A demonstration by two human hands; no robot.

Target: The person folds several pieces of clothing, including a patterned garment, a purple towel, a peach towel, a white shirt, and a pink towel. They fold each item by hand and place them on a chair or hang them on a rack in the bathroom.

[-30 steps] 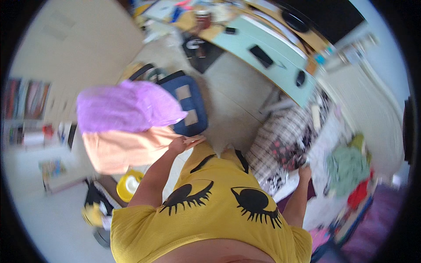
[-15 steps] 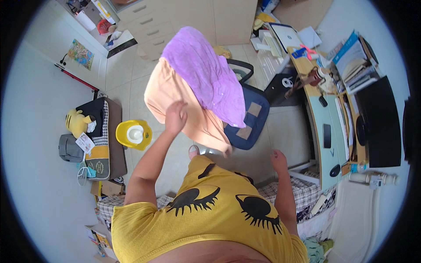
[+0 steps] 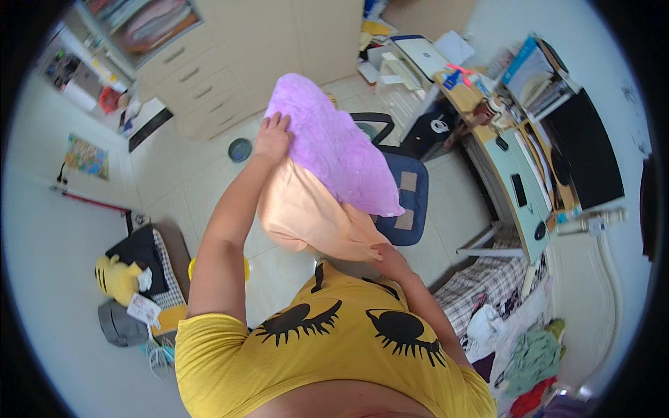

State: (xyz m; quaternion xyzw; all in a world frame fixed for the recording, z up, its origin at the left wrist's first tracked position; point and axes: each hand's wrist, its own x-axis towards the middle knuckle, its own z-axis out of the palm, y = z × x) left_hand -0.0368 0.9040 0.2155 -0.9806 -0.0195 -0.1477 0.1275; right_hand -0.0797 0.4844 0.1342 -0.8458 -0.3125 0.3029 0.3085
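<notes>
My left hand grips the far top edge of a stack of two soft pillows held up in front of me. The upper one is a fluffy purple pillow. Under it lies a peach pillow. My right hand holds the near lower corner of the peach pillow, close to my yellow shirt. Both arms are raised over a tiled floor, and the pillows hide part of a blue office chair behind them.
A desk with a dark monitor and clutter runs along the right. Cream drawers and a wardrobe stand at the back. A bed with a checked sheet and clothes lies at lower right. Bags and a yellow plush toy sit at left.
My view has swung round the room. The pillows have come closer, and my right hand has risen from my side and taken the peach pillow's lower corner.
</notes>
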